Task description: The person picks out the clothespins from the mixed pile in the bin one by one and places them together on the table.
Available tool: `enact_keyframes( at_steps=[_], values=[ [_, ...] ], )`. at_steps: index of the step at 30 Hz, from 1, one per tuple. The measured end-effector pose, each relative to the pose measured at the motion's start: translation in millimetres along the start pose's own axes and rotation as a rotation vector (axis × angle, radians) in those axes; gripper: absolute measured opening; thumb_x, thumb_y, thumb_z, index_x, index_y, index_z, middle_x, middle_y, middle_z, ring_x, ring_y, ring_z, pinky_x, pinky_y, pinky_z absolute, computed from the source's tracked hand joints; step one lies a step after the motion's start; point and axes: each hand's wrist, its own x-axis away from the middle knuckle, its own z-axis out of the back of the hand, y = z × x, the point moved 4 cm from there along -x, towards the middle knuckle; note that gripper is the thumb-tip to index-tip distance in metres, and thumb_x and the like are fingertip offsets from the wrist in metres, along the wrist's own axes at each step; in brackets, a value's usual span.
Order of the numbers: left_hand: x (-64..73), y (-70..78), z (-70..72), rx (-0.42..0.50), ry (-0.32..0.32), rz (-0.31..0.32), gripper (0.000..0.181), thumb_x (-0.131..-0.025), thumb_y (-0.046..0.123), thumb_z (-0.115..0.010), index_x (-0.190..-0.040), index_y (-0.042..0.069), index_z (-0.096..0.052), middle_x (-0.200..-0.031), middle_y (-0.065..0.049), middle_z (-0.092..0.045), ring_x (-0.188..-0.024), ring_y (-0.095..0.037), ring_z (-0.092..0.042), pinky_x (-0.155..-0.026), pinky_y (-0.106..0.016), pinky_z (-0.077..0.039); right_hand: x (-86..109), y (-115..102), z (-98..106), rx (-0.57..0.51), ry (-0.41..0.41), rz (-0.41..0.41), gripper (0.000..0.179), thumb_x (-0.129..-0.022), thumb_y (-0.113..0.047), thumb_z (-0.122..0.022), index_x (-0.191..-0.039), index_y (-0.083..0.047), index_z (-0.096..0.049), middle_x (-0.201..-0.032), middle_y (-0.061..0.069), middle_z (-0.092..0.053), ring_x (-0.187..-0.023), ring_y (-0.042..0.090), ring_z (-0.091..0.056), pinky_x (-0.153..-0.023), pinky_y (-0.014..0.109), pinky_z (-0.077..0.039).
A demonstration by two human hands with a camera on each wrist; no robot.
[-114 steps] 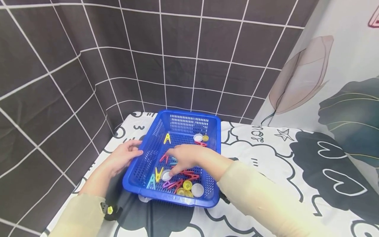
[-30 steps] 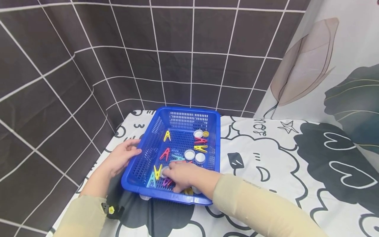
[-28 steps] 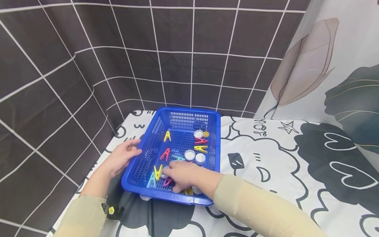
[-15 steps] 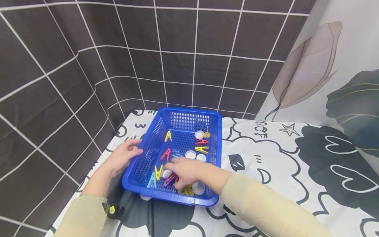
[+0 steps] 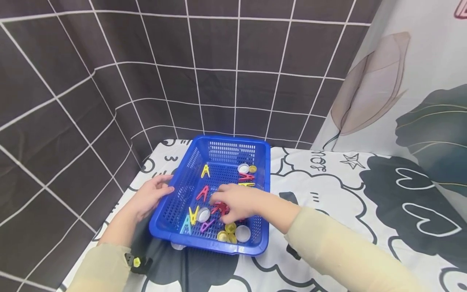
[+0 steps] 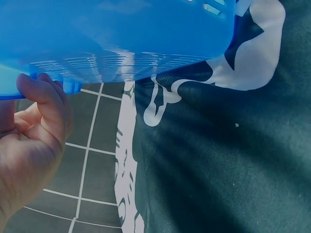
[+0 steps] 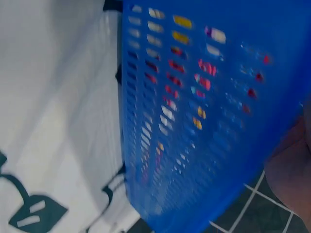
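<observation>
A blue plastic basket [image 5: 215, 245] holds several clothespins and round caps. My left hand [image 5: 150, 197] grips its left rim; in the left wrist view, the fingers [image 6: 43, 94] curl at the rim. Inside the basket, my right hand [image 5: 238, 202] pinches a red clothespin [image 5: 221, 208] between fingers and thumb, low over other red pieces. Left of it lie another red clothespin [image 5: 202, 193], a clear cap [image 5: 203, 214], and a purple clothespin [image 5: 206, 225]. The right wrist view shows mostly the basket's slotted wall [image 7: 194, 121], with the hand [image 7: 294, 170] at the edge.
Yellow clothespins [image 5: 193, 215] and a light-blue one [image 5: 185, 224] lie at the basket's left. Yellow caps [image 5: 230, 228] and a white cap [image 5: 243, 233] sit at the near right, more caps [image 5: 243, 168] at the far right. A dark tiled-pattern curtain [image 5: 219, 48] hangs behind.
My right hand has moved from the near-side pile up and away with a red clothespin, uncovering the purple clothespin and yellow caps. My left hand stays on the rim.
</observation>
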Motion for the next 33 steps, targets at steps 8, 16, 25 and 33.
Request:
enact_keyframes(
  at_steps=[8,16,25,33],
  values=[
    [1.0,1.5,-0.5,-0.003,0.008,-0.010,0.054,-0.092,0.005,-0.053,-0.139,-0.009,-0.029,-0.095,-0.013,-0.060,-0.082,-0.017,-0.063,-0.074,-0.033,-0.055,29.4,14,36,0.031,0.103,-0.017,0.043,-0.078,-0.028,-0.071,-0.118,-0.016,-0.060,-0.108,0.001,-0.058,-0.093,0.013,-0.055,-0.082,0.029,-0.049],
    [2.3,0.9,-0.9,-0.007,0.013,-0.021,0.056,-0.092,0.006,-0.054,-0.139,-0.010,-0.028,-0.097,-0.013,-0.058,-0.084,-0.015,-0.062,-0.076,-0.031,-0.054,58.8,33,49,-0.031,0.157,-0.070,0.045,-0.077,-0.024,-0.072,-0.119,-0.011,-0.059,-0.108,0.002,-0.058,-0.093,0.013,-0.057,-0.082,0.030,-0.050],
    [2.7,-1.5,-2.0,0.009,0.029,-0.014,0.056,-0.091,0.005,-0.054,-0.139,-0.010,-0.029,-0.093,-0.008,-0.056,-0.082,-0.012,-0.060,-0.075,-0.028,-0.054,91.6,64,53,-0.008,0.248,-0.137,0.032,-0.076,-0.022,-0.072,-0.106,-0.013,-0.064,-0.100,-0.002,-0.059,-0.091,0.014,-0.056,-0.083,0.034,-0.050],
    [3.2,-0.5,-3.1,0.016,0.026,-0.015,0.056,-0.092,0.007,-0.054,-0.139,-0.009,-0.029,-0.095,-0.009,-0.057,-0.083,-0.012,-0.062,-0.075,-0.029,-0.054,115.9,87,47,0.017,0.344,-0.148,0.024,-0.076,-0.020,-0.068,-0.098,-0.012,-0.067,-0.095,-0.004,-0.060,-0.088,0.014,-0.056,-0.079,0.035,-0.051]
  ],
)
